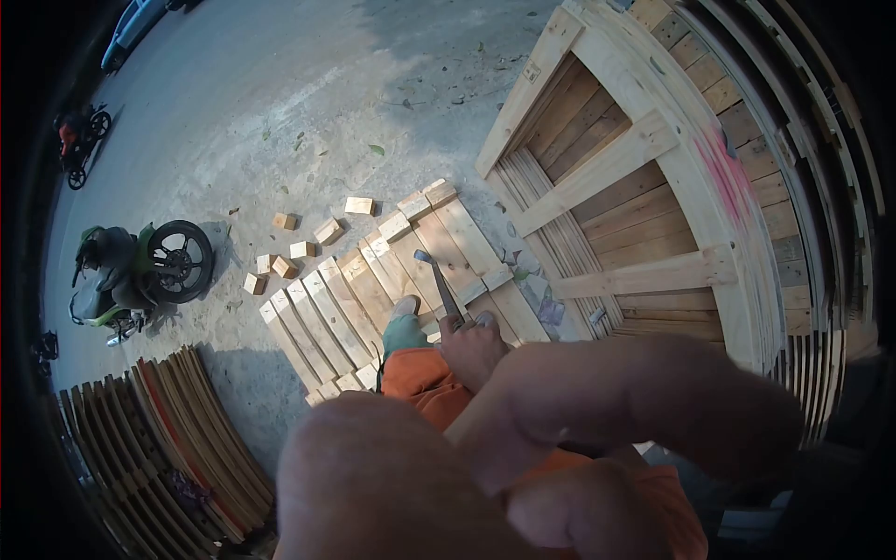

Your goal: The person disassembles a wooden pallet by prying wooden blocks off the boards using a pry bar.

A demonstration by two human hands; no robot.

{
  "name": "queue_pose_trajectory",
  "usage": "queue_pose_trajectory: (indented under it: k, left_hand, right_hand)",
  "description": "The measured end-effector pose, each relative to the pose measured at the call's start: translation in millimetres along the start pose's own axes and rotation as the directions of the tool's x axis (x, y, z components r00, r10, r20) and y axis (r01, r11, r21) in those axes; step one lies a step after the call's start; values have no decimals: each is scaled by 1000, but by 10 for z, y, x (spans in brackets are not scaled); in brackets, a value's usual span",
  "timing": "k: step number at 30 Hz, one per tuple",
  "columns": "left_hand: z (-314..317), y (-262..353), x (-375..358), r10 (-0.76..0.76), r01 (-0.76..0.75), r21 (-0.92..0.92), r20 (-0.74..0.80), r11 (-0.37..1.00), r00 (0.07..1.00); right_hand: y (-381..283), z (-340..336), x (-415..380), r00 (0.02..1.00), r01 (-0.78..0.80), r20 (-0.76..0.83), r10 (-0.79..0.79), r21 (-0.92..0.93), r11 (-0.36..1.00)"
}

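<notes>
My right hand [471, 349] is closed around the handle of a hammer [439, 280], its small dark head pointing away from me over the boards. Beneath the hammer lies a wooden pallet [350, 289] of pale slats, with wood blocks [395, 227] along its far edge. A foot in a light shoe [407, 305], below a green trouser leg, is on the slats beside the hammer. A bare limb, blurred and close to the camera, fills the bottom middle. My left hand cannot be made out.
Several loose wood blocks [302, 249] lie on the concrete beyond the pallet. Large wooden frames [644, 140] lean upright at right. Stacked boards [168, 448] stand at lower left. A green motorcycle [140, 271], a red motorcycle [79, 140] and a car [135, 28] are farther off.
</notes>
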State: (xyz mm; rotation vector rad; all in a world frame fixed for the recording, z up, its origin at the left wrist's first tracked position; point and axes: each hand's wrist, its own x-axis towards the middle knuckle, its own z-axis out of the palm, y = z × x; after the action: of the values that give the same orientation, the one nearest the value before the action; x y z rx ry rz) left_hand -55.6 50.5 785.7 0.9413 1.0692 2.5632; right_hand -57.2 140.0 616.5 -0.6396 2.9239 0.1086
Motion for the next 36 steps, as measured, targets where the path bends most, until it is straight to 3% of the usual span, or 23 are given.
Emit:
queue_pose_trajectory:
  k: [13, 21, 24, 26, 33, 36]
  left_hand:
    - [398, -265, -2, -4, 4, -9, -62, 1000, 998]
    - [409, -251, 125, -25, 22, -43, -83, 999, 996]
    - [347, -146, 218, -30, 23, -84, -83, 996, 996]
    - [285, -15, 328, -36, 24, -134, -87, 991, 996]
    - [-368, 311, 726, -191, 58, -458, -251, 887, 949]
    - [-935, 125, 628, -207, 31, -463, -334, 886, 919]
  right_hand:
    - [176, 191, -245, 995, 87, 34, -89, 71, 994]
    - [15, 393, -245, 986, 161, 43, -164, 49, 986]
    - [79, 225, -185, 986, 163, -28, -163, -30, 986]
    - [160, 24, -110, 990, 139, 15, -140, 63, 988]
    - [12, -185, 266, 990, 140, 32, -139, -6, 990]
    - [-163, 141, 495, 976, 211, -67, -209, 15, 977]
